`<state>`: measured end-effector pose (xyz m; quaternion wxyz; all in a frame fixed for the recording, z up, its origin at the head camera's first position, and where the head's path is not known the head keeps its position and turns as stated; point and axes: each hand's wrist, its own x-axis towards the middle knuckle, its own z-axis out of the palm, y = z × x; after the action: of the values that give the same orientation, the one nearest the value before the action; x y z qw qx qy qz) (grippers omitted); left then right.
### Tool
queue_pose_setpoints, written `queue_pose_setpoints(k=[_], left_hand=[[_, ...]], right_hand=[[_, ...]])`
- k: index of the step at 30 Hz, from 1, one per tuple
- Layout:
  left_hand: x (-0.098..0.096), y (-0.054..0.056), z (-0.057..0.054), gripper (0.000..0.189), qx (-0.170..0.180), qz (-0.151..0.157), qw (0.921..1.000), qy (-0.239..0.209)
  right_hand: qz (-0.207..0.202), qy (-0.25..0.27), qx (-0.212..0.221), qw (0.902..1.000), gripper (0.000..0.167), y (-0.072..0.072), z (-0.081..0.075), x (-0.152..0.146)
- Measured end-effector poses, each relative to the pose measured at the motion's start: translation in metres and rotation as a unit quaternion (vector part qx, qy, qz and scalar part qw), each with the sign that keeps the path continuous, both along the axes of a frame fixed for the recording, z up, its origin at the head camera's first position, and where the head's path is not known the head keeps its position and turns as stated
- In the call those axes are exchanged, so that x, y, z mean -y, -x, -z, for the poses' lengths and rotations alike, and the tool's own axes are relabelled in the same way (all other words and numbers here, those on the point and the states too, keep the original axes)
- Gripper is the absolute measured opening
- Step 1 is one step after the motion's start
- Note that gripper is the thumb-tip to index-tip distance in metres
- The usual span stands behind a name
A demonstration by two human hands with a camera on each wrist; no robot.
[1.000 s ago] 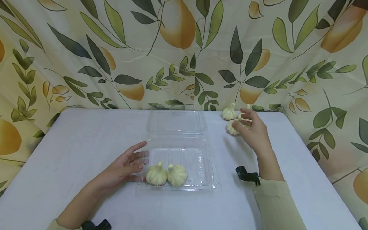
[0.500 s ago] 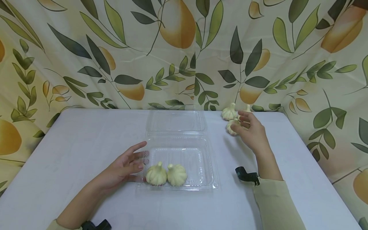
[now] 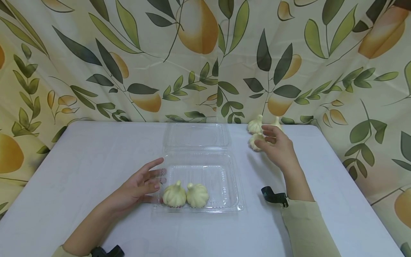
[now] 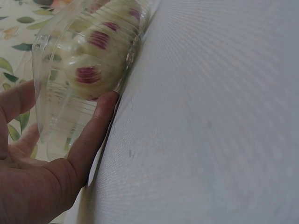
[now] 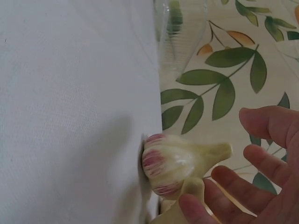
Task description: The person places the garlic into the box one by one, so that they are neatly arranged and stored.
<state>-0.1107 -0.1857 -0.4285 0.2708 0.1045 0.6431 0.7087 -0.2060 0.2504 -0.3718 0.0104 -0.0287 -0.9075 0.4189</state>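
Note:
A clear plastic clamshell box [image 3: 236, 200] lies with its lid folded back. Two cream garlic bulbs [image 3: 174, 194] sit side by side along its near left part. My left hand [image 3: 136, 187] rests against the box's left wall, fingers extended; in the left wrist view one fingertip [image 4: 107, 100] reaches its lower edge, near the purple-streaked bulbs. At the back right, my right hand [image 3: 279, 148] is among several loose garlic bulbs [image 3: 255, 125]. Its fingers are spread loosely and partly cover the front bulb [image 3: 255, 142]. In the right wrist view a fingertip lies at one stem, beside another bulb [image 5: 170, 161].
A white cloth covers the table [image 3: 96, 153]. Behind it hangs a curtain [image 3: 192, 82] printed with leaves and fruit. The raised-back lid [image 3: 197, 137] lies between the box and the table's far edge. Each wrist carries a black camera mount [image 3: 274, 196].
My right hand has shifted slightly left, and the front loose bulb has slid a little left with it. More of the rear right bulb shows. My left hand and the box have stayed still.

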Motion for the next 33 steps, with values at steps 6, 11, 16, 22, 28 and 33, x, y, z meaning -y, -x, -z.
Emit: queue_pose_setpoints(k=[6,11,16,22,28,33], left_hand=[[0.000,0.000,0.000,0.073,0.000,0.002,1.0000,-0.006],[0.000,0.000,-0.001,0.073,0.001,0.000,1.0000,-0.002],[0.000,0.000,-0.001,0.073,0.004,0.000,1.0000,-0.001],[0.000,0.000,-0.001,0.074,0.004,0.000,1.0000,-0.003],[0.000,0.000,-0.001,0.074,0.005,-0.001,1.0000,-0.002],[0.000,0.000,-0.001,0.074,0.007,0.000,1.0000,-0.004]], right_hand=[[-0.018,-0.003,-0.014,0.9997,0.058,0.000,0.000,0.002],[-0.039,-0.006,-0.018,0.9991,0.053,0.000,0.001,0.006],[-0.053,-0.008,-0.019,0.9984,0.047,0.000,0.003,0.008],[-0.052,-0.015,-0.015,0.9984,0.046,0.003,0.009,0.011],[-0.075,-0.026,-0.026,0.9965,0.048,0.005,0.014,0.014],[-0.096,-0.026,-0.033,0.9945,0.050,0.006,0.016,0.017]])
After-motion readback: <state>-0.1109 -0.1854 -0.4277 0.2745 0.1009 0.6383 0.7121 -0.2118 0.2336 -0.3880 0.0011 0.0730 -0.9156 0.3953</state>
